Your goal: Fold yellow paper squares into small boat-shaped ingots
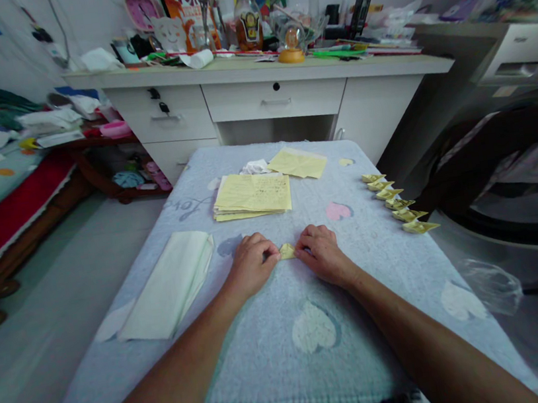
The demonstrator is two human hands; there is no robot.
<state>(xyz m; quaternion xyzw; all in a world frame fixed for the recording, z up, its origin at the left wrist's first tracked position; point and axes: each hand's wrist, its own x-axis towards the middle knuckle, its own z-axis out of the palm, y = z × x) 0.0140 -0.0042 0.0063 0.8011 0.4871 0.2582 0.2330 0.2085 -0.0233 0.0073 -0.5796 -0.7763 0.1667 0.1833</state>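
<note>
A small folded piece of yellow paper [287, 251] lies at the middle of the cloth-covered table, between my two hands. My left hand [255, 261] pinches its left end between thumb and fingers. At the opposite end, my right hand [323, 252] pinches it in the same way. Beyond the hands sits a stack of yellow paper sheets [253, 195], with writing on the top one. Several folded yellow paper boats [407, 215] stand in a row along the table's right edge.
A folded white cloth or paper [168, 286] lies to the left. More yellow sheets [299, 162] and a crumpled white tissue [255, 167] lie at the far side. Behind stands a cluttered white desk [279, 96]; a washing machine [525, 69] is at right, a bed [0, 179] at left.
</note>
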